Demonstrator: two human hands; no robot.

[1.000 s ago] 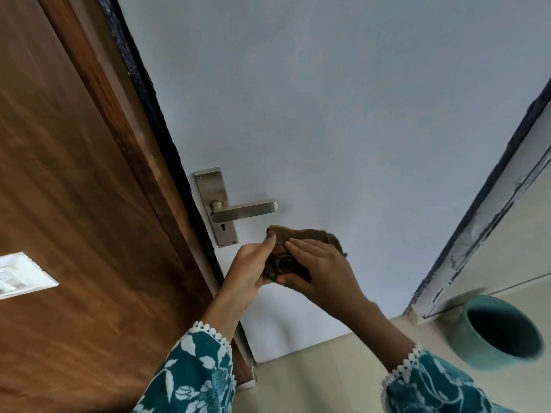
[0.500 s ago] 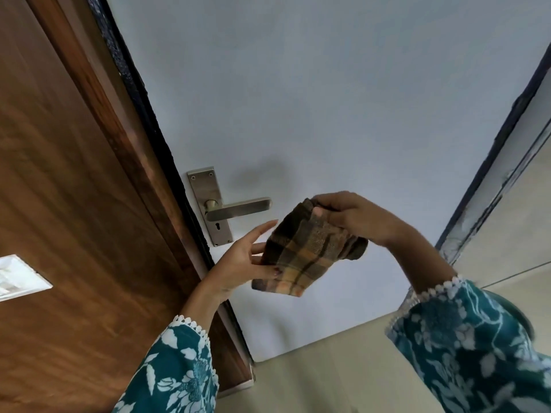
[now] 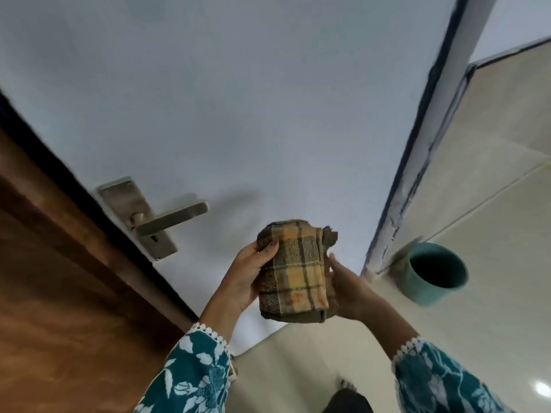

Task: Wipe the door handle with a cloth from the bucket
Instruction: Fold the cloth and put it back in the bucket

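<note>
1. The cloth (image 3: 293,268), a folded plaid piece in yellow, brown and grey, is held upright between both hands in front of the pale door (image 3: 238,99), its lower edge hanging level with the wrists.
2. The left hand (image 3: 247,275) reaches up from below with the palm turned toward the cloth; its thumb lies across the cloth's upper left corner and the other fingers wrap behind the fabric, so the fingers are closed in a grasp on the cloth's left side.
3. The right hand (image 3: 346,289) comes up at a slant from the lower right, palm facing left; its thumb points upward along the cloth's right edge and the remaining fingers curl under and behind the folds, gripping that side.
4. Both forearms are bare up to teal sleeves with a white floral print and scalloped white trim.
5. The door handle (image 3: 173,219), a metal lever on a long backplate with a keyhole below it, sits up and to the left of the left hand's fingers, well apart from the cloth.
6. A brown wooden panel (image 3: 59,293) fills the area farther left of the handle.
7. The bucket (image 3: 432,275), teal and open-mouthed, stands on the pale tiled floor (image 3: 492,204) to the right of the right hand's fingers, near the foot of the door frame (image 3: 417,174).
</note>
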